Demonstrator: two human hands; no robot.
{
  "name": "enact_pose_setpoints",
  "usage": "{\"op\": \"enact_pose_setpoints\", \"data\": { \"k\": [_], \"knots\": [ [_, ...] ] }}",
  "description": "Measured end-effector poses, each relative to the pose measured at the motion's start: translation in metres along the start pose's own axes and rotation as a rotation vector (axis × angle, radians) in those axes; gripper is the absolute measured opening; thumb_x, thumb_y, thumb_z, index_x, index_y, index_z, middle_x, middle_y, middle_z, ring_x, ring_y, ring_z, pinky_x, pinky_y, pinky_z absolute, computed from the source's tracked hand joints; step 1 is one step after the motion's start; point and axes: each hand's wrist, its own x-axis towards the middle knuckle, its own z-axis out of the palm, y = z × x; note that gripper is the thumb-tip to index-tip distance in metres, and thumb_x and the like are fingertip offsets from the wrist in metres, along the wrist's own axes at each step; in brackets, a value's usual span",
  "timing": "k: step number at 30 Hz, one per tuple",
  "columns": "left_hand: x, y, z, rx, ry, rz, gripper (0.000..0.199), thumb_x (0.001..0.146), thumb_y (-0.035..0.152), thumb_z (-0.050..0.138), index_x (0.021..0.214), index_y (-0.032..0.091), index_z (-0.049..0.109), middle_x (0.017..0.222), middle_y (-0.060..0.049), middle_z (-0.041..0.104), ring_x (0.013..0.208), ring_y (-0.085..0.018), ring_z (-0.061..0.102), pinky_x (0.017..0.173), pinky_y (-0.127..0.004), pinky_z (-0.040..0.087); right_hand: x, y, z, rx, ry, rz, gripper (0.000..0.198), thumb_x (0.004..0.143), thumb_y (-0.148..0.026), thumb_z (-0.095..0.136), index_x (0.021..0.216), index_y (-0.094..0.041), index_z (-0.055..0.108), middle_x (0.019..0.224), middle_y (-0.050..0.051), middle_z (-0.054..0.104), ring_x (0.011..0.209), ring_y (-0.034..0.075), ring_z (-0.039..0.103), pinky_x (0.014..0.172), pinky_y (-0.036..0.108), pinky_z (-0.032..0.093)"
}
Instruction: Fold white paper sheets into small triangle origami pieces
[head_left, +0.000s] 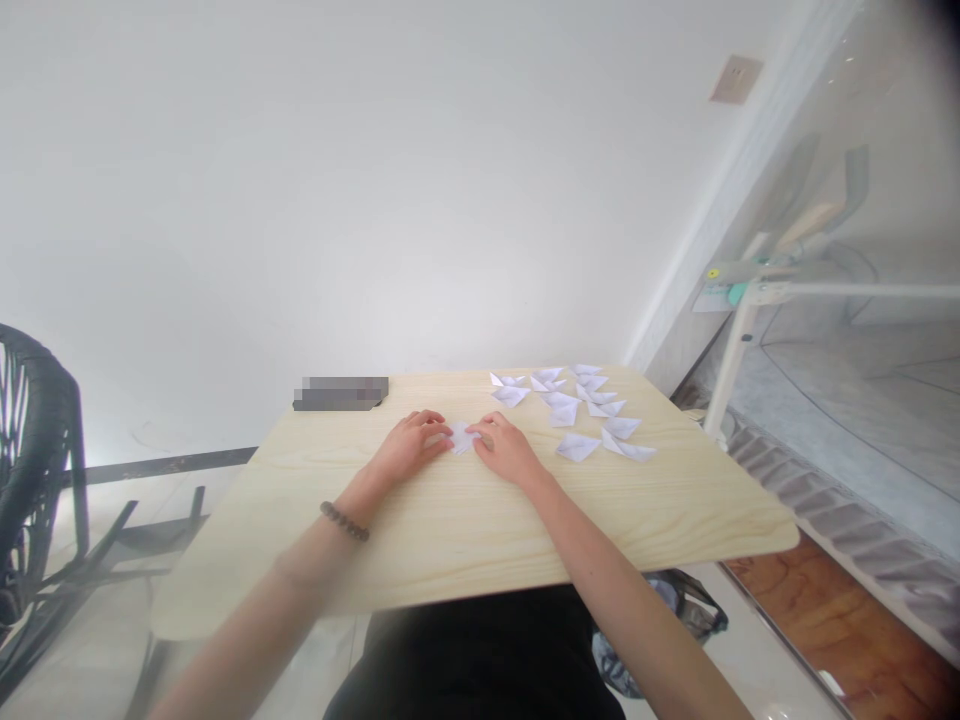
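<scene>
Between my two hands, low over the middle of the table, is a small folded piece of white paper (463,438). The thumb and fingers of my left hand (414,445) close on its left edge. On the other side my right hand (506,447) pinches its right edge. Fingers cover both ends, so the exact fold is hard to make out. To the right lie several folded white paper boats (562,410), loosely grouped toward the table's far right. A dark beaded bracelet circles my left wrist.
The pale wooden table (465,540) stands against a white wall. At its far left edge lies a dark, pixelated object (341,394). A black woven chair (37,450) is at the left. On the right are a white metal frame (731,370) and a bed-like surface behind netting.
</scene>
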Motion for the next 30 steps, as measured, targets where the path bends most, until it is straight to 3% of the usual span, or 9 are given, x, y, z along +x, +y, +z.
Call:
{"op": "enact_pose_setpoints", "data": {
  "k": [11, 25, 30],
  "knots": [
    [0.0007, 0.0046, -0.0078, -0.01, -0.04, 0.062, 0.029, 0.078, 0.043, 0.047, 0.096, 0.026, 0.062, 0.095, -0.005, 0.059, 0.089, -0.017, 0.051, 0.082, -0.03, 0.038, 0.0016, 0.0064, 0.0015, 0.08, -0.036, -0.032, 0.031, 0.076, -0.031, 0.051, 0.106, -0.026, 0.057, 0.103, 0.003, 0.049, 0.091, 0.013, 0.051, 0.084, 0.025, 0.036],
    [0.0009, 0.0052, -0.0041, -0.072, -0.011, 0.042, 0.032, 0.081, 0.041, 0.04, 0.095, 0.021, 0.062, 0.098, -0.006, 0.06, 0.091, -0.017, 0.051, 0.083, -0.03, 0.039, 0.0018, 0.0068, 0.0035, 0.074, -0.008, -0.043, 0.029, 0.074, -0.022, 0.051, 0.103, -0.024, 0.059, 0.1, 0.003, 0.052, 0.089, 0.012, 0.052, 0.082, 0.024, 0.037],
    [0.0014, 0.0036, 0.0006, -0.063, 0.053, 0.055, 0.033, 0.084, 0.039, 0.037, 0.094, 0.02, 0.061, 0.094, -0.006, 0.06, 0.088, -0.017, 0.052, 0.08, -0.029, 0.04, 0.0017, 0.0068, 0.005, 0.11, 0.035, -0.049, 0.026, 0.076, -0.023, 0.05, 0.1, -0.025, 0.06, 0.097, 0.003, 0.054, 0.086, 0.012, 0.053, 0.08, 0.024, 0.038]
  ]
}}
